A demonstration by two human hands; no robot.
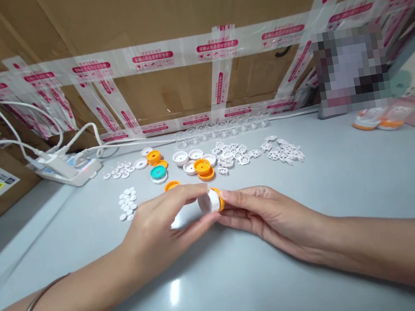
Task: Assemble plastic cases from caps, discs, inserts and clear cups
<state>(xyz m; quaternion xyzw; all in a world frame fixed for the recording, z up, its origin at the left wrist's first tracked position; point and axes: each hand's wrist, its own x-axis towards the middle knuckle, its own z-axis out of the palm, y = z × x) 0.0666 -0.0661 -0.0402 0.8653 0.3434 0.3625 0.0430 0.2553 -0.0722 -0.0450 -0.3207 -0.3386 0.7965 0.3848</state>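
Observation:
A small round plastic piece [213, 200], white with an orange ring at its right end, is held on its side above the table between my two hands. My left hand [162, 219] grips the white part from the left, thumb below and fingers above. From the right, my right hand [258, 208] pinches the orange end between thumb and fingers. Just behind them lie an orange ring [171, 185] and a stack of orange rings [202, 166]. A teal ring [158, 172] rests on a white one further left.
White discs [127, 203] and small white stemmed parts [119, 170] lie at left, white openwork pieces [287, 154] at right. Clear cups [223, 129] line the back before a taped cardboard box [181, 91]. A power strip [70, 170] with cables stands back left.

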